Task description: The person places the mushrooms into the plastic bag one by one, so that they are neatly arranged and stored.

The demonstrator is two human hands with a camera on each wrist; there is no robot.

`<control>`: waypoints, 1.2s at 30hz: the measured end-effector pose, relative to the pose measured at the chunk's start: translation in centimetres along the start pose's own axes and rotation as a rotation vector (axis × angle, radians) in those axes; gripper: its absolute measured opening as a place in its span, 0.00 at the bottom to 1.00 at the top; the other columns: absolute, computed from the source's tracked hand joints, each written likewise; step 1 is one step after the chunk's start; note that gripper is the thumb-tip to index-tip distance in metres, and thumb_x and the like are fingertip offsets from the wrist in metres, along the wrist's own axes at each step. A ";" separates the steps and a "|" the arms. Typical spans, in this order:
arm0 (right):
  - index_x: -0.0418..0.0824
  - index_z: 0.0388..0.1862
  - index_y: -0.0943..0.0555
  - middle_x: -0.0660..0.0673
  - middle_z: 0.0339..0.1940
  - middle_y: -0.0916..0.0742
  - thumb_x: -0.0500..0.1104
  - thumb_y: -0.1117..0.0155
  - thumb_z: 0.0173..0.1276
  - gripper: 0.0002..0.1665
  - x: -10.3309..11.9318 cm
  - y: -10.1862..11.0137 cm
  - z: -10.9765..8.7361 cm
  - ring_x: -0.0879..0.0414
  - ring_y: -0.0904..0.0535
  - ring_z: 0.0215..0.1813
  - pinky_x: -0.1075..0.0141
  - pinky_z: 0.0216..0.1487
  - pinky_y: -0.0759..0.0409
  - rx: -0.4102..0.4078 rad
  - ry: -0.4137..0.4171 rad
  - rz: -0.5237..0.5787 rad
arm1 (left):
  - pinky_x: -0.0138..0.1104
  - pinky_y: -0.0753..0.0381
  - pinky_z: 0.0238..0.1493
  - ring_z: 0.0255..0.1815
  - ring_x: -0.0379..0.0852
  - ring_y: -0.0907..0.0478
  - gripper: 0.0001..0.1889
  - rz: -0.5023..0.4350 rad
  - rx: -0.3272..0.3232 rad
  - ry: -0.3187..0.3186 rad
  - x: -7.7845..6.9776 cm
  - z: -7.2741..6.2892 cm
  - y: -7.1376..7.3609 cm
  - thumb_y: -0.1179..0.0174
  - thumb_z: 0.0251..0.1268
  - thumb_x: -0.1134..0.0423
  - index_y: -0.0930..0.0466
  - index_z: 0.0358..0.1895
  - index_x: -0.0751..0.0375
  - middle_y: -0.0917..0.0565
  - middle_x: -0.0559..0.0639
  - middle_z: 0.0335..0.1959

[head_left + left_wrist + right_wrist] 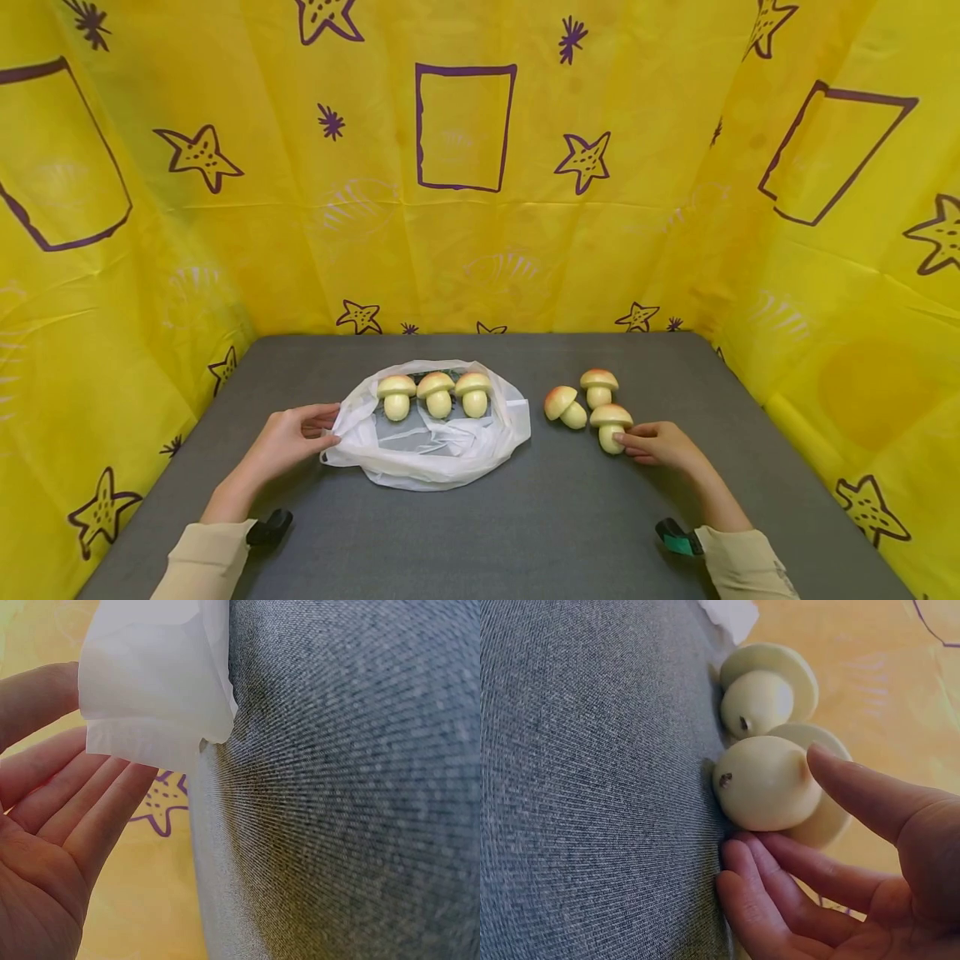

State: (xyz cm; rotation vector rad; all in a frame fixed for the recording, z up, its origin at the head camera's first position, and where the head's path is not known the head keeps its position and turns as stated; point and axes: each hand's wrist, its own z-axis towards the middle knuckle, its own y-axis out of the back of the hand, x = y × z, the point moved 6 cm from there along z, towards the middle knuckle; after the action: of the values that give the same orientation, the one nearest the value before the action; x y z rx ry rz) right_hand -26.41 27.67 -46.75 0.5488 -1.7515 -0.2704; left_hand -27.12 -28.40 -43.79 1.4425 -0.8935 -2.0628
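A white plastic bag (442,475) lies spread with its mouth up, and three toy mushrooms (436,400) with cream stems and orange-tinged caps stand in a row within its rim. At its left edge, my left hand (288,437) touches the plastic with thumb and fingers apart. In the left wrist view the white plastic (154,682) hides those fingertips. To the right of the bag, my right hand (663,446) pinches the stem of a toy mushroom (611,417). Two more, a tilted mushroom (564,407) and an upright-looking mushroom (599,387), sit close behind it.
The work surface is a grey cloth-covered table (480,542). Yellow cloth (480,250) with purple stars and frames encloses its back and both sides. Dark straps sit on both wrists, near beige sleeves (206,554).
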 end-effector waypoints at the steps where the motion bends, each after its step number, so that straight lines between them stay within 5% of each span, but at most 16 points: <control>1: 0.17 0.54 0.28 0.28 0.48 0.17 0.46 0.36 0.65 0.33 0.0 0.0 0.1 0.45 0.16 0.47 0.58 0.46 0.16 -0.002 -0.002 -0.006 | 0.35 0.15 0.41 0.41 0.48 0.15 0.25 -0.001 0.001 0.002 0.0 0.0 0.0 0.30 0.53 0.59 0.20 0.55 0.64 0.15 0.58 0.46; 13: 0.16 0.57 0.31 0.23 0.54 0.22 0.47 0.36 0.65 0.36 0.3 -0.5 0.7 0.40 0.18 0.51 0.55 0.47 0.17 0.010 -0.007 -0.049 | 0.35 0.15 0.40 0.40 0.47 0.15 0.25 0.006 0.004 0.006 0.2 0.2 -0.1 0.30 0.52 0.58 0.20 0.55 0.64 0.14 0.57 0.45; 36: 0.18 0.57 0.30 0.25 0.55 0.21 0.48 0.32 0.62 0.38 0.2 -0.4 0.9 0.47 0.17 0.48 0.57 0.47 0.16 0.023 -0.027 -0.057 | 0.36 0.15 0.41 0.41 0.48 0.15 0.25 0.006 0.010 0.020 -0.1 0.2 0.1 0.29 0.52 0.59 0.20 0.55 0.63 0.14 0.56 0.44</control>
State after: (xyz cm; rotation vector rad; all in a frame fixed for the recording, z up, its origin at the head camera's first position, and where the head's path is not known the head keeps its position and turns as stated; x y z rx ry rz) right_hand -27.24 27.11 -46.98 0.6145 -1.7683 -0.2992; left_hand -27.27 -28.38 -43.63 1.4615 -0.8996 -2.0392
